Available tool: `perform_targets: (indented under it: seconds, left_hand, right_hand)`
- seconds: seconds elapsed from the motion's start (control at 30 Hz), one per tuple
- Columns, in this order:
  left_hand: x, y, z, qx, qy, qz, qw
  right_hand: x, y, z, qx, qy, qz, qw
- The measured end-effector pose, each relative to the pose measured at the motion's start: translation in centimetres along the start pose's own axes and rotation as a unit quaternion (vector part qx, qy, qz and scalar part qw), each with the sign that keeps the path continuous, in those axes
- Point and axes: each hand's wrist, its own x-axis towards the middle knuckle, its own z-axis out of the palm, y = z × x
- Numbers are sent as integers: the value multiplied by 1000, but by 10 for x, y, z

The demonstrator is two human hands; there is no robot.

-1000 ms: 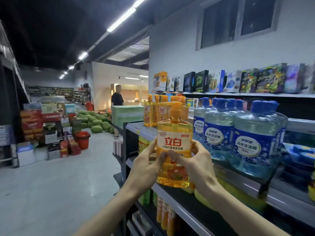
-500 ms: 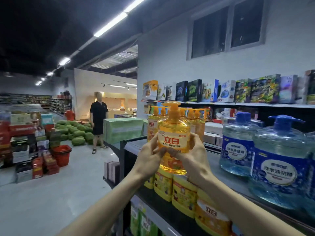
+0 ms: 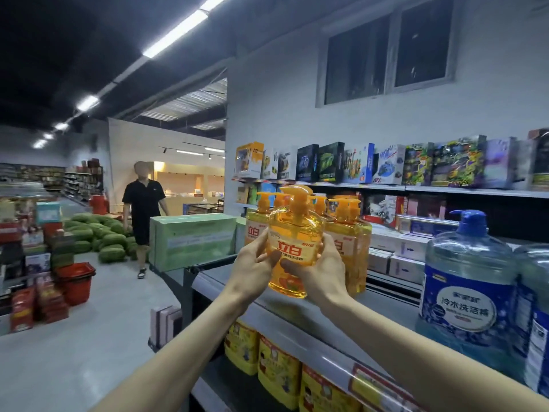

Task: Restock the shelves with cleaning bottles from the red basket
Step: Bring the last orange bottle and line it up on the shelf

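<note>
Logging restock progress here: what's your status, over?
Grip: left hand and right hand on orange bottle. Upright at shelf front, contact unclear. Close behind: stocked bottles.

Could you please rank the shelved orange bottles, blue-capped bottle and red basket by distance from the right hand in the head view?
1. shelved orange bottles, just behind the right hand.
2. blue-capped bottle, rightward along the shelf.
3. red basket, on the floor, far left.

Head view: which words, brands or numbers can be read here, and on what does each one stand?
"立白": label of the held orange bottle.
"立白": label of the rear bottle on the shelf.
"冷水洗洁精": label of the blue bottle.
"12": yellow box.
Smaller print on the bottles, the other boxes and the yellow packs: too blurred to read.
</note>
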Motion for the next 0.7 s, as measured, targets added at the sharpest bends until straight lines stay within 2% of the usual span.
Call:
perform_targets:
  seconds: [0.27, 0.43, 0.57, 0.7]
  left_hand:
    - [57, -39, 10, 26, 32, -33, 999]
    - [72, -50, 7, 39, -12, -70, 997]
    - [77, -54, 4, 28, -20, -62, 997]
    - [67, -61, 0, 32, -26, -55, 998]
  right_hand:
    - [49, 36, 11, -107, -14, 8, 994]
    - [55, 43, 11, -187, -9, 19, 982]
    - [57, 41, 12, -210, -18, 34, 977]
    - [55, 42, 6, -192, -66, 37, 978]
